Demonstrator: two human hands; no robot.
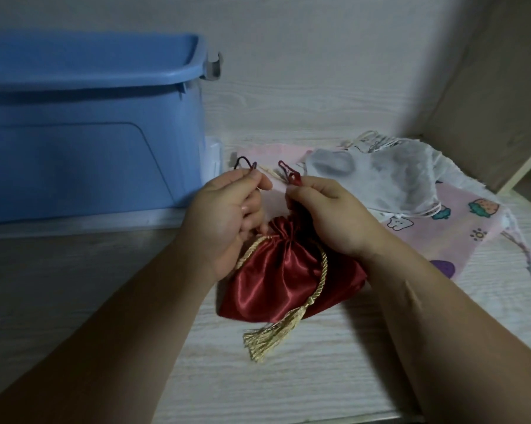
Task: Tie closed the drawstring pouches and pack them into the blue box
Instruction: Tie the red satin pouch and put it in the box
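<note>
Blue box left, pouch pile right, open table nearside

I find no writing, number or brand to read here; the pink pouch just beyond my right hand bears only cartoon prints, too blurred for letters.

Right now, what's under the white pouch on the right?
The white pouch lies on a pink cartoon-print pouch, whose lower right part shows; whatever else is beneath is hidden.
</note>
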